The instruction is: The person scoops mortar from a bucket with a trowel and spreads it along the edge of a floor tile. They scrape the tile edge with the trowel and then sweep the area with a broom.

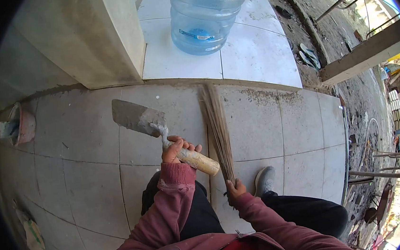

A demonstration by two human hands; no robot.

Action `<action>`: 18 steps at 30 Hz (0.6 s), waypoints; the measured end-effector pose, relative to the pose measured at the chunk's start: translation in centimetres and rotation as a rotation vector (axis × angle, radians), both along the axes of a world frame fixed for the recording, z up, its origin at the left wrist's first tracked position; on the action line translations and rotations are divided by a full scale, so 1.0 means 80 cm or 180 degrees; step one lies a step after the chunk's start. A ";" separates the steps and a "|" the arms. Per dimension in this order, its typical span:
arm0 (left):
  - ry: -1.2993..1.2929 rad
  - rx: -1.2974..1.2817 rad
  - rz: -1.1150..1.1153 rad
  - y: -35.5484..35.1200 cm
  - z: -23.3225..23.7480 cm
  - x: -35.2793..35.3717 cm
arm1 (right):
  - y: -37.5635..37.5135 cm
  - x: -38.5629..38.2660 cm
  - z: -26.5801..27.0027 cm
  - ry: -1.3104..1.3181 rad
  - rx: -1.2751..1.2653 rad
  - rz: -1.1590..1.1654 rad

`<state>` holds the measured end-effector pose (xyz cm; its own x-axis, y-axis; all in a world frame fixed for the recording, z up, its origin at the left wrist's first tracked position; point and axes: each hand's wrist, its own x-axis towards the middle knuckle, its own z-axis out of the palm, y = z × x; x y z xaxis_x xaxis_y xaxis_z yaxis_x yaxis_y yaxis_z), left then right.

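Observation:
My left hand is closed round a masonry trowel. Its flat metal blade points up and left, smeared with mortar, and the wooden handle sticks out to the right. My right hand grips the bound end of a stick broom. The broom's bristles fan away from me, their tips near the joint where the grey tiles meet the raised white tiled step. Some bristles look blurred. Dark grit lies along the foot of the step, right of the broom.
A large clear water jug stands on the step. Left of it rises a concrete pillar. A pinkish bucket sits by the left wall, with a bag nearer me. Beyond the right tile edge lie rough ground, slippers and metal rods.

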<state>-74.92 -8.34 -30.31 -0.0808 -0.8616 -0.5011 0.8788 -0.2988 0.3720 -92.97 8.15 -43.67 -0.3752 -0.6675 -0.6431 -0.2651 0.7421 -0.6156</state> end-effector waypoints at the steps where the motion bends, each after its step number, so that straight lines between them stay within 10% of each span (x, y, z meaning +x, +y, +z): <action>1: 0.0094 0.0108 0.0012 -0.002 0.002 -0.007 | 0.017 0.008 0.008 0.0032 0.0024 -0.0070; 9: 0.0141 -0.0044 -0.0354 -0.012 0.002 -0.024 | -0.062 0.083 -0.058 -0.0439 -0.0419 0.1959; 13: 0.0050 0.0213 0.0108 -0.009 -0.005 -0.013 | -0.083 0.061 -0.091 0.0342 -0.1574 0.1389; 18: 0.0184 0.0002 0.0051 -0.010 -0.016 -0.006 | 0.048 0.007 0.019 0.0823 -0.0034 -0.0222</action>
